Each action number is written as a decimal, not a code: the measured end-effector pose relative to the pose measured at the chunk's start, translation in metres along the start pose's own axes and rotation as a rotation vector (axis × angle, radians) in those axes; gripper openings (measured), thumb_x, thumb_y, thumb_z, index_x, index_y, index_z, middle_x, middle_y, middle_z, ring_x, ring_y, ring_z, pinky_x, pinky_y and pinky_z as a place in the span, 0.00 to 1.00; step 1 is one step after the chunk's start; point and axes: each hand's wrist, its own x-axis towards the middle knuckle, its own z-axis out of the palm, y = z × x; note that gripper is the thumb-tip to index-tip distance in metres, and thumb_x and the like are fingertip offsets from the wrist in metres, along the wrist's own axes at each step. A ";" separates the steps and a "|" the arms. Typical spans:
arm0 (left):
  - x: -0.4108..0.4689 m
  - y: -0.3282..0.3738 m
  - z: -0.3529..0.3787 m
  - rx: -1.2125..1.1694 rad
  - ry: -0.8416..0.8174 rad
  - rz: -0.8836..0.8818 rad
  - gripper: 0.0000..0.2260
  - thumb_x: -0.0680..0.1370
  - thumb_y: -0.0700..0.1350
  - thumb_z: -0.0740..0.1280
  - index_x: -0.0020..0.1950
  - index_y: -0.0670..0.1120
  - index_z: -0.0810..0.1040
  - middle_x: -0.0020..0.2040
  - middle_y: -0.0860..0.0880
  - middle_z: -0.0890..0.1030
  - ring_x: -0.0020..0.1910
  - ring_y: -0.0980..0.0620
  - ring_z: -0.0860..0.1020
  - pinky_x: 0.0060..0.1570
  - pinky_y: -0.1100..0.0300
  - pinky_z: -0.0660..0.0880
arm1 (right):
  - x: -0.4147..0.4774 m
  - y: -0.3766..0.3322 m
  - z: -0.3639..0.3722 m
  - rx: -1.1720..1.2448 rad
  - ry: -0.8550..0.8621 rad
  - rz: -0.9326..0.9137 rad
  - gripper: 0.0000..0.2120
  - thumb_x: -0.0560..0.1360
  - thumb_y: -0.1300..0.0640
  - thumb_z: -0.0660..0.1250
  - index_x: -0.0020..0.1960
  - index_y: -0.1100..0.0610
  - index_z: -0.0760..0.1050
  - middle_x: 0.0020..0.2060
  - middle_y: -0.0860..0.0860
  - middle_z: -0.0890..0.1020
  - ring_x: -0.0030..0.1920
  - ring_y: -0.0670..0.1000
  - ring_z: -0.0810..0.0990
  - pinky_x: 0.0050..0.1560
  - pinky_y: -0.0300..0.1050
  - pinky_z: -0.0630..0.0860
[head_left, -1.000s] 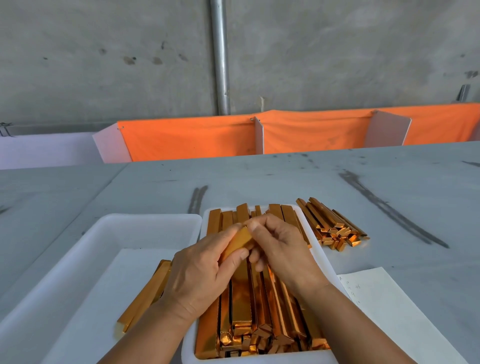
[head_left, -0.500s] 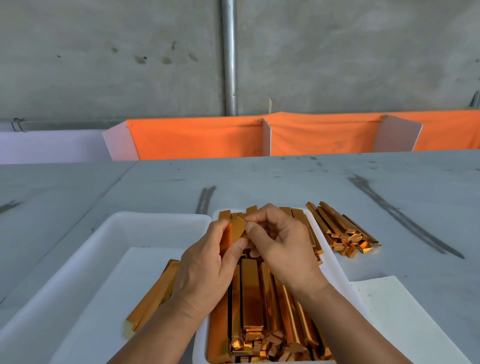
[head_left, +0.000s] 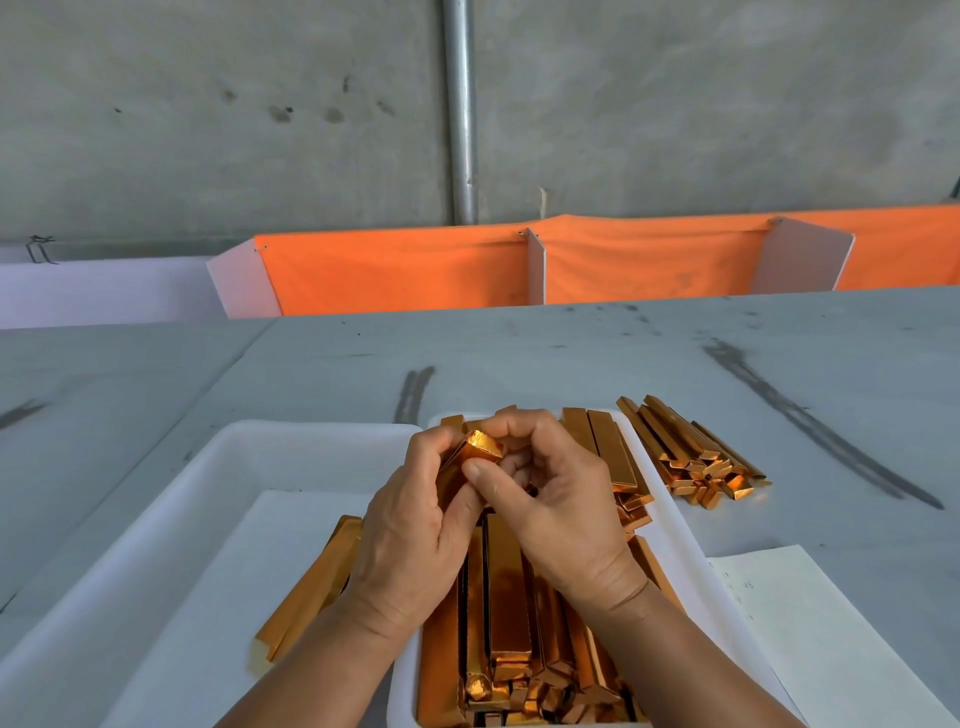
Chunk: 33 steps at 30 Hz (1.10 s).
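Held up between both hands, just above the far end of the right white tray (head_left: 670, 525): one slim gold-foil carton (head_left: 480, 449), tilted, upper end pointing away, lower length hidden behind the left palm. Clasped along its side by the left hand (head_left: 415, 535), thumb and fingers curled round it. Pinched at the upper end by the right hand (head_left: 556, 499), thumb pressed against the foil face, the other fingers bent in over the top edge. Directly below, packed lengthwise in that tray and touching one another, many more gold cartons (head_left: 506, 613), near ends folded and crumpled into small flaps. Just to the left, rim against rim, a larger white tray (head_left: 208, 467) lined with white paper (head_left: 244, 582), with a few gold cartons (head_left: 311, 582) lying slantwise inside, close to the left wrist. To the right of the full tray, loose on the grey table (head_left: 571, 353), a small heap of gold cartons (head_left: 691, 457), fanned out, near ends jumbled. Nearer the lower right corner, a white sheet with faint writing (head_left: 810, 634), flat on the table beside the right forearm. Across the tabletop, dark scuff streaks (head_left: 810, 426). At the far edge, orange cloth (head_left: 395, 275) stretched between white dividers (head_left: 537, 267). Behind all that, a concrete wall (head_left: 208, 104) with a vertical metal pipe (head_left: 461, 104).
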 end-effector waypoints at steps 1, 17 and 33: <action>0.000 0.000 0.000 0.002 -0.004 0.001 0.25 0.76 0.61 0.58 0.65 0.45 0.68 0.50 0.50 0.81 0.46 0.53 0.82 0.41 0.51 0.81 | 0.000 0.000 0.000 -0.010 0.000 -0.007 0.13 0.73 0.57 0.74 0.53 0.45 0.78 0.43 0.42 0.81 0.44 0.41 0.80 0.43 0.31 0.76; -0.001 -0.002 0.004 0.065 -0.051 0.047 0.14 0.77 0.58 0.58 0.60 0.57 0.63 0.42 0.62 0.77 0.39 0.63 0.79 0.34 0.74 0.71 | 0.001 0.004 -0.001 -0.136 -0.004 -0.020 0.07 0.76 0.55 0.72 0.53 0.53 0.81 0.43 0.44 0.81 0.45 0.43 0.80 0.43 0.32 0.75; 0.000 -0.005 0.004 0.051 0.038 0.085 0.25 0.79 0.63 0.55 0.72 0.51 0.65 0.61 0.55 0.76 0.57 0.63 0.76 0.53 0.74 0.73 | -0.002 0.001 -0.002 0.053 0.034 0.014 0.07 0.75 0.56 0.68 0.53 0.51 0.77 0.43 0.45 0.83 0.43 0.46 0.83 0.43 0.39 0.81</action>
